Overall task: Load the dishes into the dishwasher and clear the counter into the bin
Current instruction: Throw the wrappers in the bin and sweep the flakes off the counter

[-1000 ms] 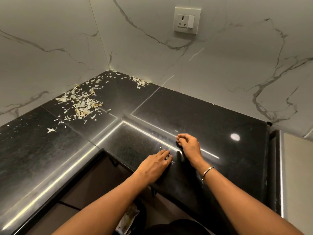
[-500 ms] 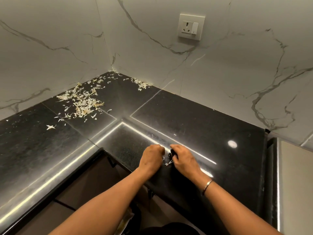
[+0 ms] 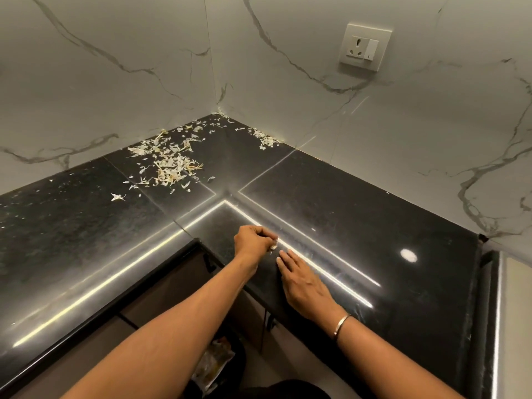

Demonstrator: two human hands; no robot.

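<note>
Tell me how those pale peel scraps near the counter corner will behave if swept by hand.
Probably very light and papery: the peel scraps lie thin, curled and scattered, so a fast sweep may fling them. They should slide easily on the glossy counter. Floppy bits likely need pinching, as the left hand does.

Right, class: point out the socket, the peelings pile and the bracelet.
socket (image 3: 365,47), head view, plate centre.
peelings pile (image 3: 169,167), head view, dense middle.
bracelet (image 3: 342,324), head view, band on wrist.

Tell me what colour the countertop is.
The countertop is glossy speckled black, best in the head view.
</note>
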